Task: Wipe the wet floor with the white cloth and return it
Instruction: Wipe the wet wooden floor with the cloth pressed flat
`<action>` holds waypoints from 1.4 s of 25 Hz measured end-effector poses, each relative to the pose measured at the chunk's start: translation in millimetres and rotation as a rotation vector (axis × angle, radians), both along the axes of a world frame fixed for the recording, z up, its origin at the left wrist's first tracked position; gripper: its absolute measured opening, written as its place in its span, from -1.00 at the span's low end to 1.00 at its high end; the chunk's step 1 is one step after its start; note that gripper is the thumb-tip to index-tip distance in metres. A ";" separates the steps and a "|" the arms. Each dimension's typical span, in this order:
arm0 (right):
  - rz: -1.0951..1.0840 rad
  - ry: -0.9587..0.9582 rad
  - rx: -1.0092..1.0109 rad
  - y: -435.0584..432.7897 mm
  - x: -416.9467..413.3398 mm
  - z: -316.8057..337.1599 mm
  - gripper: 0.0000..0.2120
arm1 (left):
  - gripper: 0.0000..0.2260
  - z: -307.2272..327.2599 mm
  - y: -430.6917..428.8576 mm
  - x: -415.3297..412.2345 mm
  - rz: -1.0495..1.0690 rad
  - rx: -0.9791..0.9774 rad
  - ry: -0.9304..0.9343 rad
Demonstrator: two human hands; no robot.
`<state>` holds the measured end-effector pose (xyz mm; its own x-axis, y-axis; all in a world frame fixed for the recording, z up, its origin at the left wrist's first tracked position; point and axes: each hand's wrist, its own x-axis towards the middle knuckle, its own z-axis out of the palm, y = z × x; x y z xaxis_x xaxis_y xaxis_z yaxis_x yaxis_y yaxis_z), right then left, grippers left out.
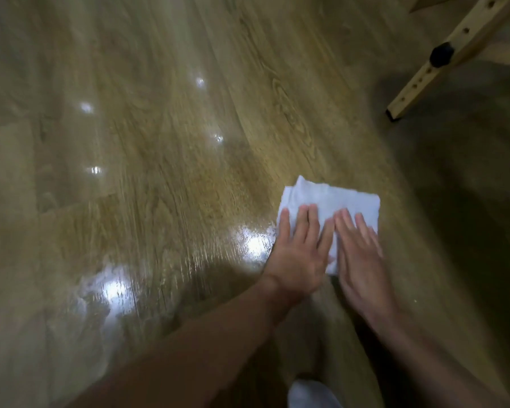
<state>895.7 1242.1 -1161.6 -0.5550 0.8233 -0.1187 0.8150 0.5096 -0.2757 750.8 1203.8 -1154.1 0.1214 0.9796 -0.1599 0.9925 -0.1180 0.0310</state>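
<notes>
On the floor (159,83), right of centre: wiping looks underway, wet patches (112,287) beside the arms unwiped, return not started. White cloth (336,198) flat under left grip (298,251) and right grip (362,260), both flat-fingered, pressing, not clenched. Wooden leg (454,54) at far-right corner, clear of path.
</notes>
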 end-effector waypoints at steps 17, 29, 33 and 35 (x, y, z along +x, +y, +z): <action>0.739 -0.106 0.101 -72.9 -158.7 1.2 -0.40 | -0.47 21.8 -150.7 -182.3 0.098 -0.047 0.121; 1.098 -0.033 0.169 -67.1 -290.3 -2.7 -0.49 | -0.50 17.7 -202.3 -254.4 0.635 -0.035 0.047; 1.288 -0.039 0.207 -75.7 -279.1 3.2 -0.51 | -0.47 40.4 -224.9 -212.7 0.725 -0.231 0.005; 1.407 -0.056 0.220 -103.9 -313.8 4.3 -0.50 | -0.47 54.3 -244.2 -223.2 0.870 -0.339 0.022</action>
<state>581.9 1138.3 -1157.3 -0.9111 -0.3968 -0.1115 -0.3910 0.9177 -0.0707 527.6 959.6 -1099.7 -0.6397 0.6251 -0.4473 0.7281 0.6792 -0.0921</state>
